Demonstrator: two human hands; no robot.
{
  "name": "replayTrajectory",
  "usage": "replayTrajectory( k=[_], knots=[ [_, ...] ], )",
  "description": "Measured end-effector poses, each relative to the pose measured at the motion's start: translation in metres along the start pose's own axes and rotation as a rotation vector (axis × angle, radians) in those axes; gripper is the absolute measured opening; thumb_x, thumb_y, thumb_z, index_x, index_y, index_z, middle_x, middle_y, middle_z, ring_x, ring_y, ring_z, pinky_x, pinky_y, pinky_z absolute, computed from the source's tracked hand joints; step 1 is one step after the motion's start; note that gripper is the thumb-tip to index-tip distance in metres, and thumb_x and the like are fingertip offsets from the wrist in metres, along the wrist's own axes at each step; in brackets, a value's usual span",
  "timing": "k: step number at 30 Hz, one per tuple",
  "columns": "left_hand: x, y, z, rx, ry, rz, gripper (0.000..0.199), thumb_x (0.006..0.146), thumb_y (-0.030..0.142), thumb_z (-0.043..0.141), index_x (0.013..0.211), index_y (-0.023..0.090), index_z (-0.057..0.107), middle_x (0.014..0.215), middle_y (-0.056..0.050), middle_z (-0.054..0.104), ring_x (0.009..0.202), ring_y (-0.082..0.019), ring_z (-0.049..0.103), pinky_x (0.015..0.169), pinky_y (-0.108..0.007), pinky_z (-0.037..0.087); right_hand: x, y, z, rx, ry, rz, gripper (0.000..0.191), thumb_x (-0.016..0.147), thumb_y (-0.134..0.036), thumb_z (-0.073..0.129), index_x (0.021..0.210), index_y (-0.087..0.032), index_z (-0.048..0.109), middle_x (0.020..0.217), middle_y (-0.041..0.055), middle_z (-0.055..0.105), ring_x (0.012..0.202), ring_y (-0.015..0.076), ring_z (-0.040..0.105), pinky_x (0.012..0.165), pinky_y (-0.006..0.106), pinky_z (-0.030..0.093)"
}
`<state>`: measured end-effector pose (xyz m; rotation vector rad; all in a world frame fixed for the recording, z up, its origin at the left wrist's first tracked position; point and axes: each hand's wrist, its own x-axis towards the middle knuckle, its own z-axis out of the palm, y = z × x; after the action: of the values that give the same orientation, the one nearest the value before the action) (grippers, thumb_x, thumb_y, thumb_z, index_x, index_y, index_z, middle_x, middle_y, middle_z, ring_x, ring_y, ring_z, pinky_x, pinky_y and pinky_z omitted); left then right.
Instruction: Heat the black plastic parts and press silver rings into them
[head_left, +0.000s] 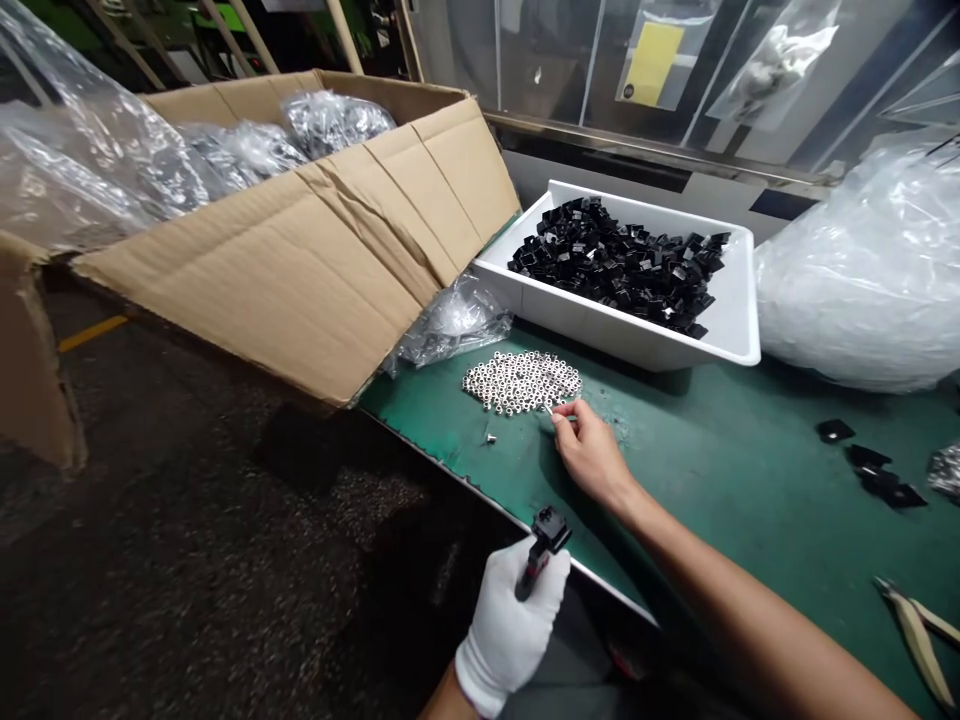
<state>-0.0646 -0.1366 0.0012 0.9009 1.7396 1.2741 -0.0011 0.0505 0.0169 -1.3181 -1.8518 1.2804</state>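
Now, right hand [591, 452]: pinches metal piece [548, 409]; we're likely picking.
Left hand [501, 612]: wraps black part [552, 529].
Pinch: next needs steadiness.

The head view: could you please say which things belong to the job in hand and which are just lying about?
In the job, likely: black object in the left hand; small metal pieces by the right hand; perhaps the black parts in the white tray.

Seemingly lying about: pliers; cardboard box.

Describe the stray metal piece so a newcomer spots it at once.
Find the white tray on the green table, then the pile of small metal pieces in front. The stray metal piece lies nearer the table's edge, set apart by lying alone.
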Motion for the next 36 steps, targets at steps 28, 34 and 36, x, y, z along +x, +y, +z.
replayTrajectory(
  k=[28,34,36],
  knots=[
    [0.064,0.031,-0.101,0.276,0.100,-0.231,0.040,0.085,0.056,0.056,0.072,0.019,0.063,0.057,-0.001,0.059,0.047,-0.012,0.049,0.048,-0.024,0.034,-0.040,-0.020,0.056,0.594,-0.020,0.420,0.024,0.089,-0.044,0.054,0.101,-0.023,0.050,0.063,-0.0076,0.051,0.038,0.0067,0.033,0.034,0.018,0.023],
    [0.095,0.041,-0.086,0.275,0.139,-0.137,0.041,0.087,0.057,0.053,0.082,0.018,0.067,0.065,-0.002,0.067,0.050,-0.012,0.052,0.054,-0.025,0.039,-0.040,-0.029,0.068,0.715,0.051,0.511,0.016,0.090,-0.036,0.054,0.098,-0.023,0.051,0.063,-0.0070,0.050,0.037,0.0058,0.032,0.032,0.017,0.022],
    [0.104,0.040,-0.081,0.208,0.152,-0.116,0.043,0.087,0.058,0.053,0.085,0.017,0.068,0.067,-0.002,0.068,0.050,-0.012,0.052,0.054,-0.024,0.040,-0.039,-0.030,0.071,0.734,0.065,0.521,0.015,0.091,-0.035,0.054,0.098,-0.023,0.051,0.062,-0.0071,0.050,0.036,0.0058,0.032,0.032,0.017,0.022]
  ],
)
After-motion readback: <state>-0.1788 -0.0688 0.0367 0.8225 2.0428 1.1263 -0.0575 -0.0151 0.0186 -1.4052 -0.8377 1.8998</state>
